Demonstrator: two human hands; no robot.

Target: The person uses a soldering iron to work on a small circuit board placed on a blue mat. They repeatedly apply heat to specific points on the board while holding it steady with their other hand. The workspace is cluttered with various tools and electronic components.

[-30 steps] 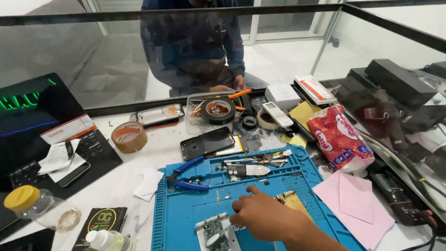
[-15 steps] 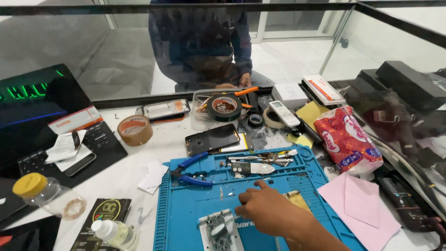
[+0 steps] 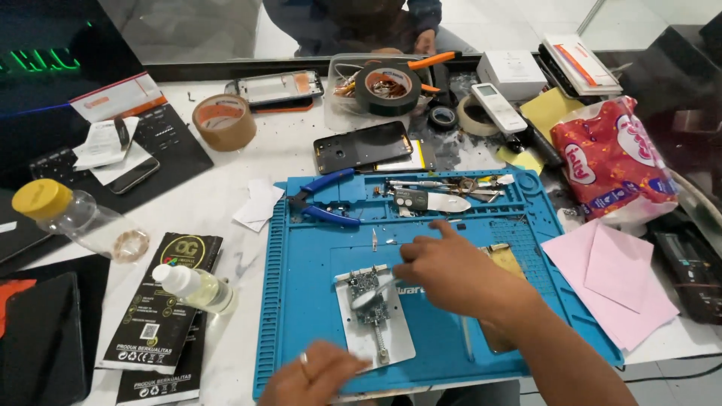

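I'm reaching my right hand [image 3: 444,271] over the small green circuit board clamped in a silver metal holder plate [image 3: 374,312], mid blue silicone repair mat [image 3: 301,248]; fingers curled, pinching what looks like a thin tool, can't tell for sure. My left hand [image 3: 312,376] is resting loosely curled at the plate's 7 o'clock edge, gripping nothing visible. Board looks light, stiff, fragile; better holding the plate's bare rims. Blue-handled pliers [image 3: 323,201] crowding 11 o'clock; open mat at 9 o'clock.
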